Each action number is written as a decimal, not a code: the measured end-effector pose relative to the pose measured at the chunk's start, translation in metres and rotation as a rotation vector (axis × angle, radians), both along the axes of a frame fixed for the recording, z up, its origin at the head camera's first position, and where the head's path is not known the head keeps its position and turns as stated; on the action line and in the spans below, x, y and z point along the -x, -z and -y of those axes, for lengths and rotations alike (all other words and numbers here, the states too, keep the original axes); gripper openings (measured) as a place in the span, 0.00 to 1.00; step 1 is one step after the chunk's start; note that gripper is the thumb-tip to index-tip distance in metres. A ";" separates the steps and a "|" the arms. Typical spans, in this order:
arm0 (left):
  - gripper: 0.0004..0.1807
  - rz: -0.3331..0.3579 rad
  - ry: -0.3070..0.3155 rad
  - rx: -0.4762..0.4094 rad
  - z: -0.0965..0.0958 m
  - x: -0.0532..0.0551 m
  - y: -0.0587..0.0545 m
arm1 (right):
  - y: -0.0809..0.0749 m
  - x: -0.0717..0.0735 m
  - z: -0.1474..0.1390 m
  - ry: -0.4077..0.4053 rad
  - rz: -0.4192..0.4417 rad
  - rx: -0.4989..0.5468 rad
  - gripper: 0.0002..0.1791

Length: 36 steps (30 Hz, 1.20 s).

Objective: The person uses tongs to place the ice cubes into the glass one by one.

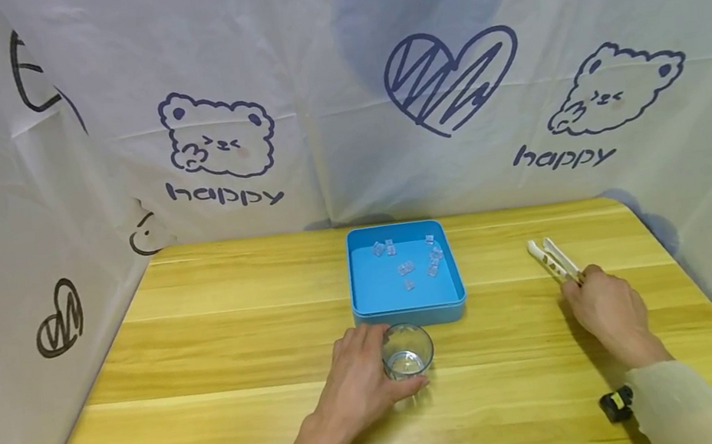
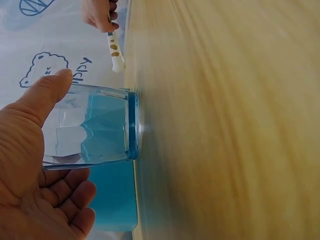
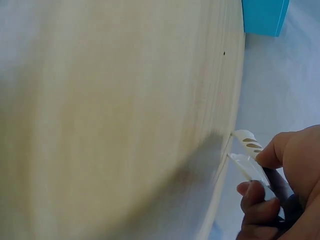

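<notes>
My left hand (image 1: 356, 377) grips a clear drinking glass (image 1: 408, 352), thumb on the near side and fingers round the other. In the left wrist view the glass (image 2: 92, 127) is upright, its thick base at or just above the tabletop. Over on the right, my right hand (image 1: 611, 310) holds a pair of tongs (image 1: 554, 260) with white ends, one of them slotted. Their tips (image 3: 240, 142) are spread a little and point away from me. Behind the glass stands a shallow blue square box (image 1: 410, 316), with several clear ice-like cubes (image 1: 407, 267) scattered inside.
The wood-grain table (image 1: 211, 369) carries all of these things. White cloth with drawn bears and hearts (image 1: 216, 135) hangs behind the table and along both sides. A small black object (image 1: 616, 404) sits at the right wrist.
</notes>
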<state>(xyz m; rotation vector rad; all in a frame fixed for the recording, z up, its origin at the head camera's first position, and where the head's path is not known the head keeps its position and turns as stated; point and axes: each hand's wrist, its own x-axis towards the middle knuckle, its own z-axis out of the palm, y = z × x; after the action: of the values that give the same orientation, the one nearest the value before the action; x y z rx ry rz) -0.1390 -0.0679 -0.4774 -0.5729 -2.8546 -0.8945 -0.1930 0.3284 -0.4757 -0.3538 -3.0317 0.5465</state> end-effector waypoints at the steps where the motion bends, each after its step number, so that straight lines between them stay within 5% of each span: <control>1: 0.46 0.000 0.000 -0.001 0.000 0.000 0.000 | 0.000 0.000 0.000 0.005 0.004 -0.001 0.25; 18: 0.46 0.011 -0.006 -0.005 0.000 0.000 0.000 | -0.006 0.003 0.000 -0.033 0.017 -0.052 0.25; 30: 0.46 0.023 -0.010 -0.003 -0.001 0.000 -0.002 | -0.027 0.001 0.017 -0.286 -0.347 -0.169 0.17; 36: 0.46 0.026 -0.007 -0.009 -0.001 -0.001 -0.001 | -0.040 0.001 0.027 -0.386 -0.420 -0.219 0.15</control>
<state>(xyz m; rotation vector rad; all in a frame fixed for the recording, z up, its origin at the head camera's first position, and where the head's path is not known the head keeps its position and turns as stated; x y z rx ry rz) -0.1385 -0.0669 -0.4761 -0.5538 -2.8718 -0.9198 -0.1939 0.3009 -0.4357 0.3234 -2.7076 0.2523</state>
